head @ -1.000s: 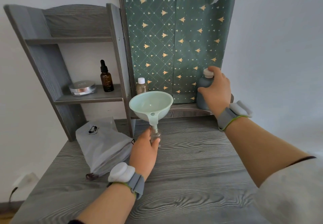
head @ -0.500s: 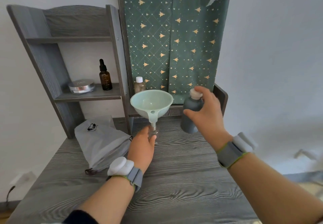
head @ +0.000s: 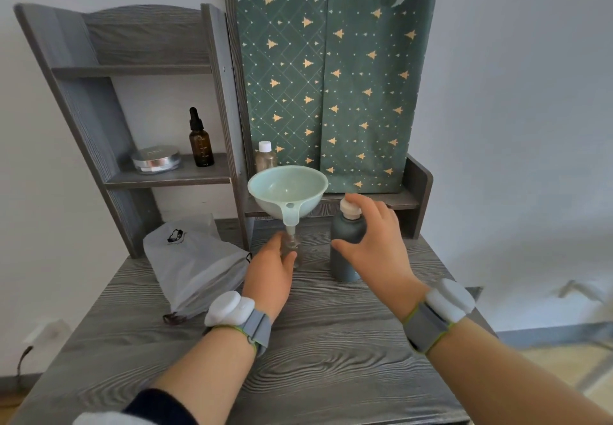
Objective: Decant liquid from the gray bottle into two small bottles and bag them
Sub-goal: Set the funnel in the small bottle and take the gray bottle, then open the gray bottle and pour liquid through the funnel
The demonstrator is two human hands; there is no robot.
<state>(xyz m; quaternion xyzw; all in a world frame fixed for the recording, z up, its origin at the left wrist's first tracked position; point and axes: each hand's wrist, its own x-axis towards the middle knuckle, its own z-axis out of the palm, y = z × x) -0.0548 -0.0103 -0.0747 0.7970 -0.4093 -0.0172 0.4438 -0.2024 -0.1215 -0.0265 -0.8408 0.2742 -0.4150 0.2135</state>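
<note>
The gray bottle (head: 345, 260) with a pale cap stands upright on the wooden desk (head: 331, 341). My right hand (head: 374, 248) holds it, fingers by the cap and thumb on its left side. To its left, my left hand (head: 270, 275) grips a small clear bottle (head: 293, 250). A mint-green funnel (head: 288, 190) sits in that bottle's neck. A second small bottle (head: 265, 157) with a white cap stands on the low shelf behind the funnel. A pale drawstring bag (head: 195, 265) lies on the desk at the left.
A gray shelf unit (head: 109, 92) rises at the back left, holding an amber dropper bottle (head: 200, 144) and a silver tin (head: 156, 160). Green patterned paper (head: 331, 92) covers the back panel. The wall is close on the right.
My right hand took the gray bottle off the back shelf and brought it down onto the desk beside the funnel. My left hand stayed on the small bottle.
</note>
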